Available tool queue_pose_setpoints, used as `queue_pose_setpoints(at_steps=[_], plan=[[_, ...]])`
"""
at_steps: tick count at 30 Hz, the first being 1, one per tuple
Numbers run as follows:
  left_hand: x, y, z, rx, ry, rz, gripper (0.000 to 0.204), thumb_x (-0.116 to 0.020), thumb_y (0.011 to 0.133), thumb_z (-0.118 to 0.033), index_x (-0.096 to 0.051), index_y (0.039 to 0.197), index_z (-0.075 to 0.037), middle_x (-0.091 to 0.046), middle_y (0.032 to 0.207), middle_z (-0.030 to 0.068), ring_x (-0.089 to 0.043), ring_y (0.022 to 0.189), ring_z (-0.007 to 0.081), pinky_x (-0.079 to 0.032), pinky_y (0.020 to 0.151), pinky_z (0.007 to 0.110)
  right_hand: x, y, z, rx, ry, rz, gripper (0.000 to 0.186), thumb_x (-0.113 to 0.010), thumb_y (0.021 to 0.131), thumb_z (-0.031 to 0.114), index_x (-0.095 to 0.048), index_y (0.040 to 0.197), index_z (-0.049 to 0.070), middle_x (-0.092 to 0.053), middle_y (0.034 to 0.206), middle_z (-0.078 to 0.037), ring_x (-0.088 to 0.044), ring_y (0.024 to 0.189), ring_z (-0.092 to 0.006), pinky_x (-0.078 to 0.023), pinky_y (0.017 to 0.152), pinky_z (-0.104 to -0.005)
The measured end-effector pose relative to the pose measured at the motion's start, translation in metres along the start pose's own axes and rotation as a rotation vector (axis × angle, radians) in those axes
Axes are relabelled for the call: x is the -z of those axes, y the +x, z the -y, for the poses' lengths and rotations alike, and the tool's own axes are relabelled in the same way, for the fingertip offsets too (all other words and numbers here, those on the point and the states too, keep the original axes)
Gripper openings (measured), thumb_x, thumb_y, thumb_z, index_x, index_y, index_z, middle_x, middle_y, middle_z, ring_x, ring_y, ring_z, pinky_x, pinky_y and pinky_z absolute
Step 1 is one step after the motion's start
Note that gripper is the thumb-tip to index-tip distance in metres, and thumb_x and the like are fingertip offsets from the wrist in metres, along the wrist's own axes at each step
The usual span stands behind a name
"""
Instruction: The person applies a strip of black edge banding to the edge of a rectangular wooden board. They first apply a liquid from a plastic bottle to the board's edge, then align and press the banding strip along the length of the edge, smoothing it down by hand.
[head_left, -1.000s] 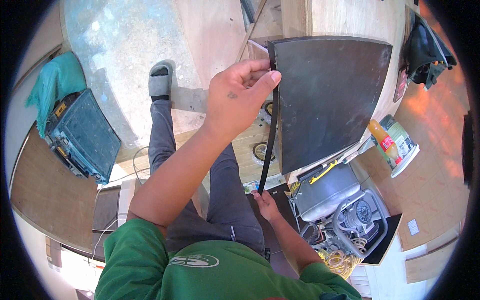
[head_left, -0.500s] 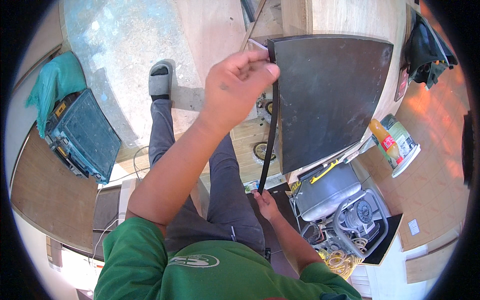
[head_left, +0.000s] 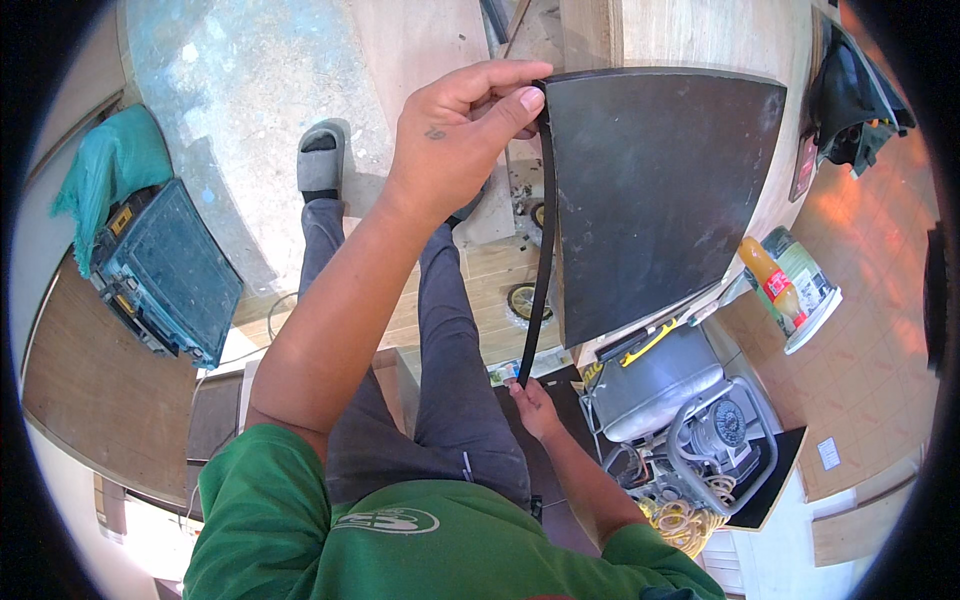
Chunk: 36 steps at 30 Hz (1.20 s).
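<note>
My left hand [head_left: 478, 112] pinches the upper end of a thin black strip [head_left: 548, 215] at the top-left corner of a dark curved-edged panel [head_left: 660, 200], its fingertips on the corner. The strip runs down along the panel's left edge, bowing away from it toward the bottom. My right hand [head_left: 533, 405], low beside my leg, grips the strip's lower end. The panel lies on a pale wooden surface [head_left: 595, 35]; the strip's contact with the edge under my fingers is hidden.
A teal toolbox [head_left: 170, 270] and sack [head_left: 115, 160] are at left. An orange bottle [head_left: 768, 275] stands by a bucket [head_left: 810, 300]. Below are a compressor [head_left: 720, 440] with yellow hose [head_left: 680, 515] and small wheels [head_left: 522, 302]. A black bag [head_left: 850, 100] is at upper right.
My left hand has moved up along the strip to the panel's top corner. My right leg has shifted, showing more of the foot. My right hand stays at the lower end.
</note>
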<state>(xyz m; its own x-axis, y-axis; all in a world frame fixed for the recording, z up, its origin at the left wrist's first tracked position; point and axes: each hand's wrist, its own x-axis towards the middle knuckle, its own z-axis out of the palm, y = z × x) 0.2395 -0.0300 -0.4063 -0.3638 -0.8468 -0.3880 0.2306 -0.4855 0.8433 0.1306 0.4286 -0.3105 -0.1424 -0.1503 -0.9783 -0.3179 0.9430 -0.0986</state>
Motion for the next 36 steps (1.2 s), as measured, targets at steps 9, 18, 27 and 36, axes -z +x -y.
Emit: queue_pose_setpoints(at_steps=[9, 18, 27, 36], plan=[[0.002, 0.005, 0.001, 0.021, -0.096, 0.044, 0.027, -0.068, 0.097, -0.012, -0.069, 0.12, 0.0, -0.073, 0.096, 0.0079, -0.07, 0.084, 0.0135, -0.059, 0.076, 0.028, -0.003, 0.001, -0.001, 0.017, 0.034, -0.008, 0.043, -0.047, 0.107, 0.042, -0.068, 0.122, 0.008, -0.059, 0.099, -0.017, -0.062, 0.098, -0.0332, -0.047, 0.089, -0.0394], [-0.009, -0.002, -0.002, 0.168, -0.213, -0.051, 0.03, -0.072, 0.093, -0.012, -0.066, 0.119, 0.004, -0.073, 0.096, 0.0087, -0.069, 0.083, 0.0135, -0.058, 0.075, 0.027, -0.004, 0.0, 0.002, 0.005, 0.037, -0.011, 0.044, -0.047, 0.107, 0.043, -0.069, 0.122, 0.007, -0.061, 0.1, -0.017, -0.063, 0.1, -0.0336, -0.047, 0.091, -0.0392], [0.002, 0.006, 0.025, 0.302, -0.538, 0.113, 0.033, -0.074, 0.093, -0.016, -0.066, 0.12, 0.001, -0.07, 0.099, 0.0069, -0.067, 0.085, 0.0142, -0.057, 0.076, 0.03, -0.002, 0.0, 0.009, 0.008, 0.038, -0.008, 0.041, -0.048, 0.107, 0.039, -0.069, 0.121, 0.007, -0.06, 0.1, -0.015, -0.062, 0.1, -0.0311, -0.047, 0.091, -0.0384], [0.007, 0.005, 0.016, -0.235, 0.126, 0.048, 0.038, -0.067, 0.096, -0.01, -0.064, 0.134, -0.011, -0.072, 0.111, 0.0068, -0.069, 0.097, 0.0199, -0.056, 0.086, 0.033, -0.003, 0.003, 0.004, 0.006, 0.03, 0.002, 0.045, -0.045, 0.107, 0.041, -0.068, 0.122, 0.006, -0.061, 0.104, -0.017, -0.062, 0.104, -0.0326, -0.046, 0.094, -0.0385]])
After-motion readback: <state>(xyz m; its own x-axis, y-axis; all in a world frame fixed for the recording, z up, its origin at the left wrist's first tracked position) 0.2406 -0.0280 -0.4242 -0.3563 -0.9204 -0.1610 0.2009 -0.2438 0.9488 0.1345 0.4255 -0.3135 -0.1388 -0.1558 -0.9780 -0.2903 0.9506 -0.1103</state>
